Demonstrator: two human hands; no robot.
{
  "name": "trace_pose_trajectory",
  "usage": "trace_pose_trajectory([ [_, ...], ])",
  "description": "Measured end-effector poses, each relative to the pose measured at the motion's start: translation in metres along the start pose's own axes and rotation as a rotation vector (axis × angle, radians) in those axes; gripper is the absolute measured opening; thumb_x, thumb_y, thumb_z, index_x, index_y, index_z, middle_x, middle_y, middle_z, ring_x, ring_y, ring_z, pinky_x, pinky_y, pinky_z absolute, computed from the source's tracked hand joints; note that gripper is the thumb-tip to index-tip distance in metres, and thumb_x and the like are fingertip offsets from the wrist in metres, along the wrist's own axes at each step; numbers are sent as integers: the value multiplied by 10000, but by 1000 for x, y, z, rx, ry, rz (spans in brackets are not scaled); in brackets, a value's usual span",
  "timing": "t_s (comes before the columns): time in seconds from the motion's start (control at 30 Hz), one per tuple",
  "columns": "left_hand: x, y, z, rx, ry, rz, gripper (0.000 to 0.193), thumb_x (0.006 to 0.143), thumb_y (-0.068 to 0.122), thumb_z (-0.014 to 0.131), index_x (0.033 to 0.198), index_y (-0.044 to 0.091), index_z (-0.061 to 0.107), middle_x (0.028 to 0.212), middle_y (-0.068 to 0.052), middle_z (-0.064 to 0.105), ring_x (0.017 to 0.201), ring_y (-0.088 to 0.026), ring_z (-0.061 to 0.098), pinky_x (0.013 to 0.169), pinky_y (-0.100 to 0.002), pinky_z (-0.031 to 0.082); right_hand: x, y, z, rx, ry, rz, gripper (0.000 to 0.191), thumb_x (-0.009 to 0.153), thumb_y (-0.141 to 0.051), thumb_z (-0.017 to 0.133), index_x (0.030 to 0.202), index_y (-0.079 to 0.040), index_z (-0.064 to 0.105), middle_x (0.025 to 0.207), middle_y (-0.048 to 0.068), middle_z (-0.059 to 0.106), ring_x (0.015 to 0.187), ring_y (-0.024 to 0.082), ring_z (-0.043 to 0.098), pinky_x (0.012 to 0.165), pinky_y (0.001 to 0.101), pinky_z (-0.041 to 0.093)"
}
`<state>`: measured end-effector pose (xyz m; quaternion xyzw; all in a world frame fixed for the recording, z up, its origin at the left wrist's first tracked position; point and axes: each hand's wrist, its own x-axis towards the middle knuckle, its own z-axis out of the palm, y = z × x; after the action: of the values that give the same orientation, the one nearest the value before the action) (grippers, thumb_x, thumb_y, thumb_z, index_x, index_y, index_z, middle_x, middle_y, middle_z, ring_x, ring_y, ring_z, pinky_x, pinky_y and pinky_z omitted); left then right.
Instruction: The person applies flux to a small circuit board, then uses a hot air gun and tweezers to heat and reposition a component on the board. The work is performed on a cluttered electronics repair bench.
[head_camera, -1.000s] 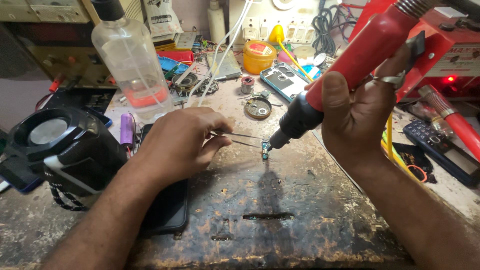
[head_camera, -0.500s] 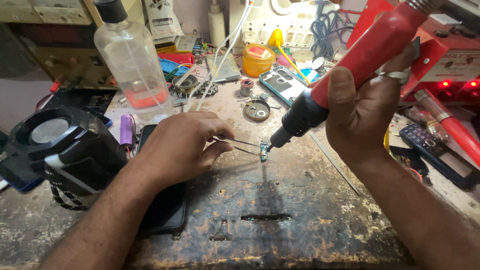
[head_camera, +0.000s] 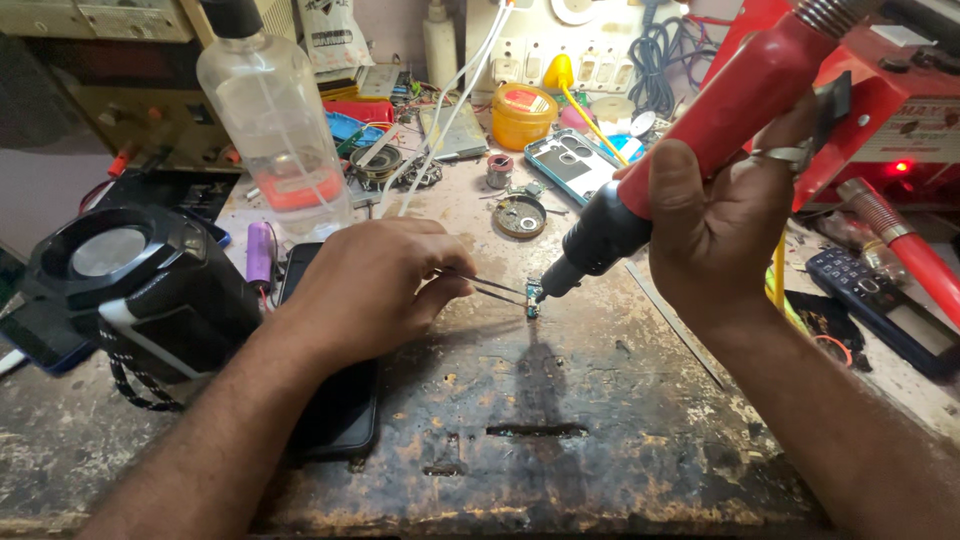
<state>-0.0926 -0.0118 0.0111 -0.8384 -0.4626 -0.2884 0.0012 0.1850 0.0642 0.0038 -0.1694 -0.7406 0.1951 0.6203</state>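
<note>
My left hand pinches thin metal tweezers whose tips hold a tiny green circuit board just above the worn wooden bench. My right hand grips a red hot-air gun handle; its black nozzle points down-left and nearly touches the small board. A ring sits on one finger of the right hand. My left forearm lies over a black phone that rests flat on the bench.
A black portable speaker stands at the left, a clear plastic bottle behind it. A purple battery cell, a teal phone case, an orange jar, a keypad phone and a red station crowd the back and right.
The view has shifted slightly. The nozzle and the tweezers stay on the tiny board; both hands hold nearly the same pose.
</note>
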Motion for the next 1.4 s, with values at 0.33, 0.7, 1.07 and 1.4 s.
trace_pose_trajectory([
  [0.33,1,2,0,23,-3,11,106,836,237,758,877,139,760,845,-69,726,859,-318,689,698,-462,523,-1,-2,2,-6,-6,-35,597,1235,-305,628,1544,-52,184,1170,77,589,935,107,628,855,256,535],
  [0.7,1,-1,1,47,10,36,114,817,230,779,889,142,770,865,-45,730,890,-297,689,722,-448,528,-2,1,0,-24,-3,-19,617,1227,-315,626,1585,-61,192,1126,61,569,917,106,617,848,257,529],
  [1.07,1,1,0,39,13,39,108,817,226,779,886,144,770,875,-43,733,889,-301,690,723,-450,529,-3,1,-2,-44,1,13,653,1237,-294,625,1614,-75,139,1097,64,562,899,109,595,836,258,510],
  [1.4,0,1,0,48,8,40,102,839,226,762,895,142,772,882,-42,737,893,-297,693,723,-449,532,-4,1,-2,-38,4,26,652,1243,-265,620,1639,-71,138,1103,70,567,898,119,596,846,259,508],
])
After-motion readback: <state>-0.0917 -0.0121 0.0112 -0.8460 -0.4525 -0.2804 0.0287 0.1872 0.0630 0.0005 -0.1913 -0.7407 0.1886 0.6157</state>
